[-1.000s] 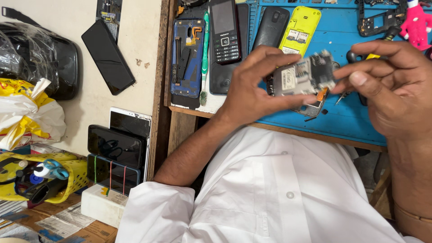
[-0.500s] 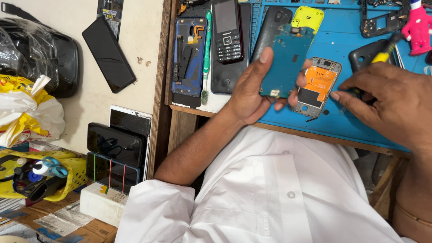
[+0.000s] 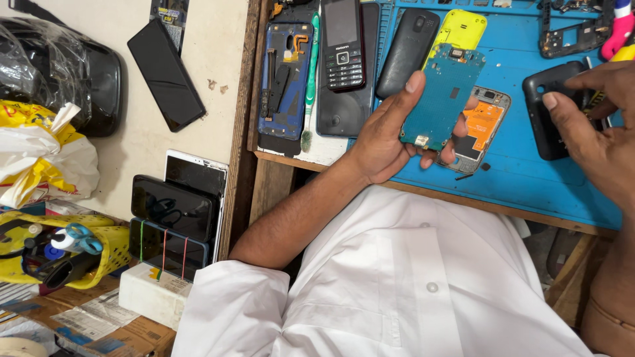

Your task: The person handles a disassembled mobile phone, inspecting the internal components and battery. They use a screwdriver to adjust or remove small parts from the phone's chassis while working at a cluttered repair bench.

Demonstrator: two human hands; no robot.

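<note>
The left hand (image 3: 387, 142) pinches the teal circuit board (image 3: 442, 98) by its edges, face exposed, while the right hand (image 3: 592, 132), fingers loosely curled, rests on the black back cover (image 3: 546, 106).

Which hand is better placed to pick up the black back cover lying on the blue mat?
Probably the right hand: its fingertips are already at the black back cover. The left hand is busy gripping the teal circuit board, further away.
</note>
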